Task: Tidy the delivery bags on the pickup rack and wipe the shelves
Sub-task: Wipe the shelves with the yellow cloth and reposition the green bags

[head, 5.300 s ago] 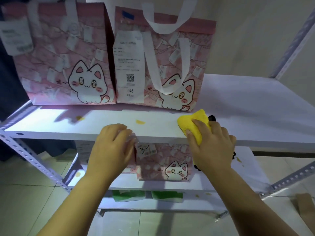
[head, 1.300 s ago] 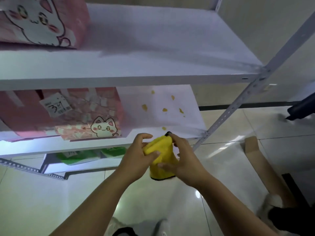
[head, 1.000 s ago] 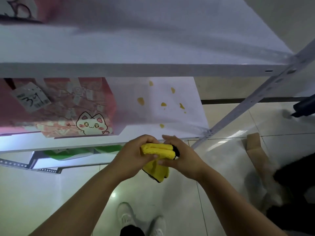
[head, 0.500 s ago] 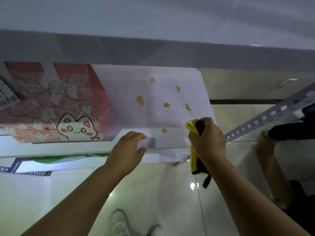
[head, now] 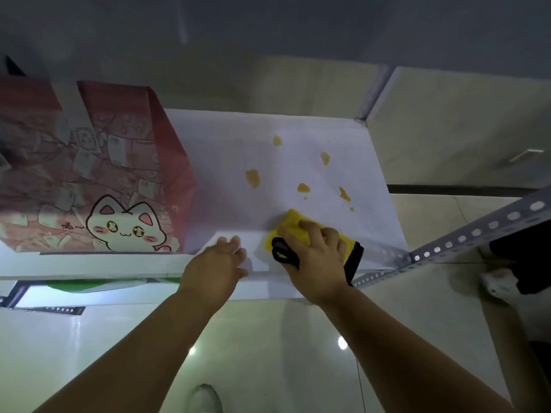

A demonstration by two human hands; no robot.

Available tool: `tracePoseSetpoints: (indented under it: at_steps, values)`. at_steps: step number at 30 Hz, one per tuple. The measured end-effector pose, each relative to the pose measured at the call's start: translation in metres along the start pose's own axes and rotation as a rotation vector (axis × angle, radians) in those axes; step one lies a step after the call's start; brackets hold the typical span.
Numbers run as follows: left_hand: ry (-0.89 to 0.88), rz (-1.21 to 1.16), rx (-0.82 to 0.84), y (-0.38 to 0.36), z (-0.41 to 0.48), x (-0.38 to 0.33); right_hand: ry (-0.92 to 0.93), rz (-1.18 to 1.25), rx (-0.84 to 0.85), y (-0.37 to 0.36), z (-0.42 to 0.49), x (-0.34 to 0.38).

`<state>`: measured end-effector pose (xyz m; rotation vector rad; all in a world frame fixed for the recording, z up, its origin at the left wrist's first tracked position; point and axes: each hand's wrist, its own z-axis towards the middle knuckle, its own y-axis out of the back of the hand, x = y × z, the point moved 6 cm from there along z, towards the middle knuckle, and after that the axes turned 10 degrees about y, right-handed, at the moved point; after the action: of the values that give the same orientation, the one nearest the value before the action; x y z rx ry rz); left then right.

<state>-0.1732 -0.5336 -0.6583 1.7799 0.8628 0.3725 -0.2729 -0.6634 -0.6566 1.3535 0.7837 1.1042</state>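
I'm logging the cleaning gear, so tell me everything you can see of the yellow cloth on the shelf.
The yellow cloth looks like soft microfibre, folded into a pad, with black trim and a black loop on its near side. It lies flat on the white shelf near the front edge, just short of the orange stains. The right hand presses on it, covering its middle.

A glossy tiled floor [head: 268,353] lies below, with a white shoe [head: 205,399] at the bottom edge.
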Motion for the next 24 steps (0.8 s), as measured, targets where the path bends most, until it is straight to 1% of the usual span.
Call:
tracePoseSetpoints:
  at_steps: [2,3,4,5,6,7,9,10,11,12,14,16,19,21,24]
  values:
    - [-0.003,-0.014,-0.007,0.001,-0.001,0.0,0.145,-0.015,0.014,0.003,-0.007,0.005]
    - [-0.007,-0.007,-0.009,0.001,0.0,0.001,0.193,-0.027,0.03,0.006,-0.01,0.0]
    - [-0.008,0.001,-0.007,0.0,0.0,0.001,0.198,-0.042,0.039,0.008,-0.011,-0.011]
    - [-0.006,0.004,-0.004,0.0,0.001,0.002,0.143,-0.063,0.044,0.012,-0.01,-0.024]
    - [-0.003,0.002,0.001,-0.001,0.003,0.002,0.039,-0.09,0.043,0.015,-0.009,-0.04]
    - [0.0,-0.004,0.006,-0.001,0.005,0.002,-0.095,-0.113,0.041,0.016,-0.007,-0.056]
    - [0.006,-0.014,0.004,-0.001,0.007,0.003,-0.345,-0.073,0.038,0.013,-0.006,-0.075]
    - [0.01,-0.017,0.004,0.0,0.008,0.003,-0.42,-0.06,0.031,0.01,-0.005,-0.075]
    - [0.01,-0.018,-0.003,0.0,0.008,0.003,-0.454,-0.064,0.031,0.008,-0.002,-0.068]
    - [0.006,-0.016,-0.01,0.0,0.008,0.003,-0.453,-0.068,0.041,0.004,0.0,-0.057]
    - [-0.004,-0.017,-0.027,0.0,0.008,0.003,-0.352,-0.071,0.062,-0.005,0.004,-0.032]
    - [-0.006,-0.039,-0.051,0.0,0.008,0.004,-0.198,-0.125,0.003,-0.008,0.003,-0.013]
    - [-0.009,-0.074,-0.101,0.003,0.007,0.006,-0.115,-0.127,-0.048,-0.007,-0.003,-0.015]
    - [-0.03,-0.071,-0.132,0.004,0.007,0.006,-0.112,-0.119,-0.044,-0.006,-0.008,-0.026]
    - [-0.021,-0.049,-0.16,0.004,0.01,0.006,-0.248,-0.119,-0.102,0.001,-0.015,-0.059]
